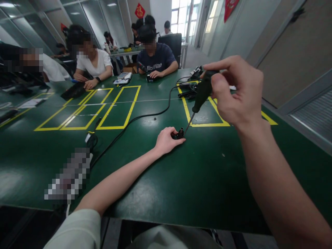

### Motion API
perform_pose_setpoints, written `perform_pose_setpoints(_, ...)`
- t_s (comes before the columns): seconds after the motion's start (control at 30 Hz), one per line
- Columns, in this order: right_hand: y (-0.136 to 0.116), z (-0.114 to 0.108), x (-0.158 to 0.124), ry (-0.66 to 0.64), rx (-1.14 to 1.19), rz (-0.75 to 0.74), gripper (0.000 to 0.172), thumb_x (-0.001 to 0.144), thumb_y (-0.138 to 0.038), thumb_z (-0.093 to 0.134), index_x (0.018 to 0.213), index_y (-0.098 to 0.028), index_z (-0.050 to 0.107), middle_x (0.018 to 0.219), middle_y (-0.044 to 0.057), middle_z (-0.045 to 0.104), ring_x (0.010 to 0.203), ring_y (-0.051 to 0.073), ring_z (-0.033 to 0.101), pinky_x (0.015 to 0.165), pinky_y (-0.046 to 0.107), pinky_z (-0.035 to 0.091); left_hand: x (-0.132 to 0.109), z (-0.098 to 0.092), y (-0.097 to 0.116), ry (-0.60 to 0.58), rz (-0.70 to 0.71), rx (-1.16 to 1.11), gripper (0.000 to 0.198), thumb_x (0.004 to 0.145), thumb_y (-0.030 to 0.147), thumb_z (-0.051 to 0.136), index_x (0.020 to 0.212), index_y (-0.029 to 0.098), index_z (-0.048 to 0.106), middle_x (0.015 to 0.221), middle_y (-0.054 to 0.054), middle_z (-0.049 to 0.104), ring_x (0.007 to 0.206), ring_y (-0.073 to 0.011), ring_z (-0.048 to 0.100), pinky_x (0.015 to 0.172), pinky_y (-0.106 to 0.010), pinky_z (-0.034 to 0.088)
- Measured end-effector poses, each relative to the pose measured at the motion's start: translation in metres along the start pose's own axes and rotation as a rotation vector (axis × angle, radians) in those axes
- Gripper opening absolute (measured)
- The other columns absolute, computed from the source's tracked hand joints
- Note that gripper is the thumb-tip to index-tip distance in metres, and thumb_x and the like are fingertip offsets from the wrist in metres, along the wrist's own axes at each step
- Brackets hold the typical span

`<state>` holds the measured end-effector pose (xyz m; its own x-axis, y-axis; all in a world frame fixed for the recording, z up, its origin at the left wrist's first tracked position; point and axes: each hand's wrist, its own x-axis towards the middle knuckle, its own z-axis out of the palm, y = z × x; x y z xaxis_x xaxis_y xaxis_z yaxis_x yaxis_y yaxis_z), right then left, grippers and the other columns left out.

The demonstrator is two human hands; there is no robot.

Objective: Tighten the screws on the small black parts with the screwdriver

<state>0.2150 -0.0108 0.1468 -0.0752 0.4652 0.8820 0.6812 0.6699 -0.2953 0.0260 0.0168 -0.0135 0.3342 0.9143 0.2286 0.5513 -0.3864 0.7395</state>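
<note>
My left hand [166, 141] rests on the green table, its thumb and fingers closed around a small black part [180, 134] with a short upright stub. In my right hand [234, 88] is a screwdriver [202, 92] with a dark green handle, gripped near the top of the handle. Its thin metal shaft slants down to the left, and the tip is at the right side of the black part. Whether the tip sits in a screw is too small to tell.
Yellow tape rectangles [127, 116] mark the green table [166, 186]. A black cable [135, 118] runs from a blurred-out object [70, 174] at left toward black parts [188, 91] behind the screwdriver. Other people [157, 57] sit across the table, handling items.
</note>
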Motion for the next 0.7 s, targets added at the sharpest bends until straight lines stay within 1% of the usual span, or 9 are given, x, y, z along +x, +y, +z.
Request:
perform_pose_setpoints(0.07,0.0,-0.002,0.006,-0.039,-0.045,0.036,0.02,0.1,-0.036,0.056,0.106,-0.024,0.072,0.081,0.001,0.068,0.063,0.01,0.058,0.064,0.029,0.048,0.001,0.0,0.0,-0.001,-0.001,-0.008,0.032,0.073,0.035,0.089,0.075,0.019,0.062,0.082,-0.002,0.066,0.08,-0.0204,0.059,0.073,-0.033,0.044)
perform_pose_setpoints(0.13,0.0,-0.004,0.013,-0.046,-0.091,0.098,0.016,0.094,-0.039,0.067,0.096,-0.023,0.07,0.079,0.0,0.067,0.059,0.009,0.055,0.061,0.029,0.044,0.001,0.0,0.0,0.003,-0.004,-0.015,0.03,0.074,0.035,0.089,0.077,0.019,0.064,0.084,-0.003,0.068,0.081,-0.0209,0.061,0.074,-0.033,0.045)
perform_pose_setpoints(0.2,0.001,-0.004,0.019,-0.047,-0.142,0.142,0.027,0.085,-0.047,0.076,0.085,-0.023,0.065,0.076,0.0,0.064,0.059,0.011,0.055,0.06,0.029,0.044,0.002,0.001,-0.001,0.008,-0.011,-0.016,0.029,0.073,0.034,0.09,0.08,0.018,0.067,0.085,-0.003,0.069,0.083,-0.0213,0.062,0.075,-0.033,0.046)
perform_pose_setpoints(0.27,0.003,-0.003,0.023,-0.036,-0.216,0.142,0.035,0.082,-0.054,0.079,0.081,-0.024,0.06,0.071,0.0,0.059,0.061,0.015,0.057,0.064,0.033,0.048,0.003,0.001,-0.002,0.014,-0.03,-0.011,0.028,0.073,0.035,0.09,0.082,0.019,0.069,0.086,-0.003,0.07,0.084,-0.0215,0.063,0.076,-0.033,0.047)
perform_pose_setpoints(0.33,0.008,0.001,0.024,-0.025,-0.299,0.126,0.034,0.087,-0.056,0.073,0.081,-0.026,0.058,0.069,0.001,0.057,0.064,0.02,0.06,0.07,0.039,0.052,0.004,0.002,-0.002,0.02,-0.053,-0.009,0.028,0.074,0.036,0.09,0.084,0.019,0.07,0.087,-0.003,0.07,0.085,-0.0214,0.063,0.076,-0.033,0.047)
perform_pose_setpoints(0.4,0.012,0.005,0.024,-0.039,-0.334,0.11,0.027,0.095,-0.051,0.062,0.087,-0.026,0.058,0.074,0.003,0.06,0.071,0.025,0.065,0.075,0.044,0.054,0.004,0.002,-0.002,0.023,-0.067,-0.016,0.028,0.075,0.037,0.09,0.086,0.019,0.07,0.088,-0.003,0.07,0.085,-0.0212,0.063,0.077,-0.033,0.048)
perform_pose_setpoints(0.53,0.016,0.01,0.024,-0.161,-0.134,-0.007,0.016,0.102,-0.036,0.049,0.099,-0.026,0.062,0.102,0.008,0.072,0.095,0.026,0.07,0.085,0.043,0.054,0.003,0.001,-0.003,0.022,-0.067,-0.026,0.028,0.075,0.036,0.09,0.086,0.02,0.07,0.088,-0.002,0.07,0.085,-0.021,0.063,0.077,-0.032,0.047)
perform_pose_setpoints(0.6,0.015,0.009,0.026,-0.213,-0.013,-0.083,0.018,0.102,-0.033,0.047,0.101,-0.027,0.064,0.104,0.006,0.073,0.099,0.025,0.069,0.088,0.042,0.054,0.002,0.001,-0.003,0.02,-0.063,-0.03,0.027,0.075,0.036,0.089,0.086,0.02,0.07,0.088,-0.002,0.07,0.085,-0.0209,0.063,0.077,-0.032,0.047)
perform_pose_setpoints(0.7,0.012,0.007,0.029,-0.271,0.104,-0.148,0.027,0.103,-0.03,0.041,0.109,-0.026,0.066,0.102,0.007,0.072,0.099,0.024,0.067,0.092,0.044,0.054,0.002,0.0,-0.003,0.02,-0.063,-0.04,0.027,0.076,0.035,0.089,0.086,0.02,0.069,0.089,-0.002,0.07,0.085,-0.0205,0.063,0.078,-0.033,0.047)
